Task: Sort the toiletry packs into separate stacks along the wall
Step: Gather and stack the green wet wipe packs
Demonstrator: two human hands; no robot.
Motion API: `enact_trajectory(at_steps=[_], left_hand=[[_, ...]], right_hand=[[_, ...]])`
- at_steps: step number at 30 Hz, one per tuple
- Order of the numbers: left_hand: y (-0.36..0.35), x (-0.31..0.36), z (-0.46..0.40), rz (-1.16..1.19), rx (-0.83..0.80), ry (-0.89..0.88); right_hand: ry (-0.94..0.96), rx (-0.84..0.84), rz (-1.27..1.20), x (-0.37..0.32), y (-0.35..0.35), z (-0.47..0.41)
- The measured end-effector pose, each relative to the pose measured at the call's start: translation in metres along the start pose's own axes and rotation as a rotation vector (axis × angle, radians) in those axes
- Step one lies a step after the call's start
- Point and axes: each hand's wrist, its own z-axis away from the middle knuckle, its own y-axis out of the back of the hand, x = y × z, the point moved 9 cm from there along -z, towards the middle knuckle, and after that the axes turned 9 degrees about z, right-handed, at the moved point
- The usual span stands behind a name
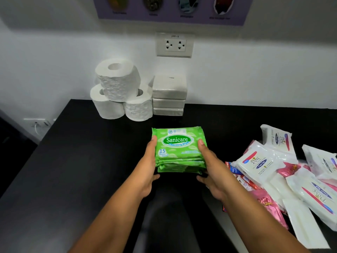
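A black countertop [91, 161] runs up to a white wall [255, 70], where a double power socket [174, 45] sits below the lower edge of a purple poster [173, 10]. Against the wall stand three toilet paper rolls [120, 92], two on the counter and one resting on top of them, and just to their right, almost touching, is a neat stack of white tissue packs [169, 94]. Nearer the camera, around the middle of the counter, a stack of green Sanicare cleansing wipes packs [179, 150] is clasped between both hands. The left hand [148, 165] presses against the stack's left side with the thumb on the top pack and the fingers curled underneath; the right hand [209, 167] mirrors it on the right side, thumb on top and fingers under the lower edge. Whether the stack rests on the counter or is lifted just above it cannot be told. To the right lies a loose, overlapping pile of white Dove packs [260, 163], with pink sachets [268, 203] and small red and blue packets [237, 172] partly buried beneath them, well apart from the wall.
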Motion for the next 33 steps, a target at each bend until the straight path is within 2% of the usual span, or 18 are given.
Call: enact_trajectory(at_steps=[9,18,24,33], left_hand=[[-0.031,0.012,-0.026,0.048,-0.015,-0.061],[-0.082,0.036,-0.074,0.028,0.020,-0.119],[-0.116,0.056,-0.108,0.001,0.034,-0.129],[-0.148,0.077,-0.138,0.084,-0.021,-0.262]], right_hand=[[0.066,0.058,-0.099,-0.016,0.013,-0.017],[0.080,0.136,-0.091,-0.043,0.062,-0.064],[0.066,0.127,-0.120,-0.066,0.092,-0.103],[0.131,0.080,-0.159,-0.100,0.112,-0.151]])
